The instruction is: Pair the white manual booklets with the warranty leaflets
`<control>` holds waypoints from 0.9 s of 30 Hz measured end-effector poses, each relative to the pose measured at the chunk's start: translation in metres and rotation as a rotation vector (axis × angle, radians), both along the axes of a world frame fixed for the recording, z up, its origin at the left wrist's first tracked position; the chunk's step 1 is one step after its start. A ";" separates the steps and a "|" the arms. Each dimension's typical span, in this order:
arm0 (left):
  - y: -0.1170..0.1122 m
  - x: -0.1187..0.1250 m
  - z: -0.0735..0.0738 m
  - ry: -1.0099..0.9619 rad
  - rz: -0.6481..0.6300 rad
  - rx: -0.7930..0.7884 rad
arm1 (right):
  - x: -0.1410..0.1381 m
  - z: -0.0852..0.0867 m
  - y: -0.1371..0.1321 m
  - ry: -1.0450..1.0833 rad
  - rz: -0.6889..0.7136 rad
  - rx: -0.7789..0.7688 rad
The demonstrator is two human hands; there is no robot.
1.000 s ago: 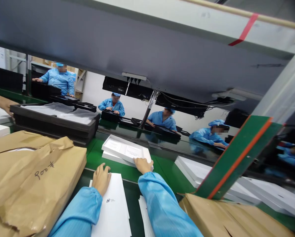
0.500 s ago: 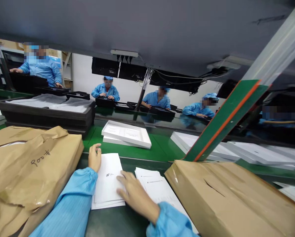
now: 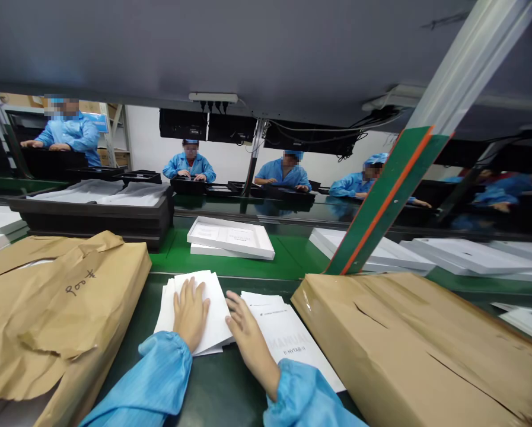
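My left hand [image 3: 190, 313] lies flat, fingers spread, on a small stack of white sheets [image 3: 214, 305] on the dark work surface. My right hand [image 3: 247, 338] rests beside it with its fingers stretched out, touching the right edge of that stack and lying over a second pile of white manuals [image 3: 295, 343] with printed text. Neither hand grips anything. Both sleeves are light blue.
A torn brown paper package [image 3: 52, 302] lies at the left and another brown package [image 3: 408, 344] at the right. White box trays [image 3: 230, 237] ride the green conveyor [image 3: 292, 261] behind. Black trays [image 3: 92, 213] stand at the back left. Several people in blue work across the line.
My right hand came back from the white box on the conveyor to the paper piles. My left hand shifted from the stack's left edge onto its top, and the sheets fanned out.
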State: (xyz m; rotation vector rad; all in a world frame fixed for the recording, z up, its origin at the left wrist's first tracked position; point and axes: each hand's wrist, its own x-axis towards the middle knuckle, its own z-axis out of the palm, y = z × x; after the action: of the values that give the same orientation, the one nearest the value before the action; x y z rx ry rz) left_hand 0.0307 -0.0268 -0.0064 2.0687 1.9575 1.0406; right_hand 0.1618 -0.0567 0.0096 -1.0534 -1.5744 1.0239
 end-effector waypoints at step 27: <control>-0.011 0.018 0.012 -1.530 -0.230 -0.332 | 0.087 0.025 0.041 -0.951 -0.101 0.167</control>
State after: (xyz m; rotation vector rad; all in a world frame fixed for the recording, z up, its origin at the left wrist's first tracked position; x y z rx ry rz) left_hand 0.0491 -0.0376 0.0053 0.6938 0.9115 1.3977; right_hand 0.2492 -0.0157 0.0347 -1.5977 -2.2573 0.2793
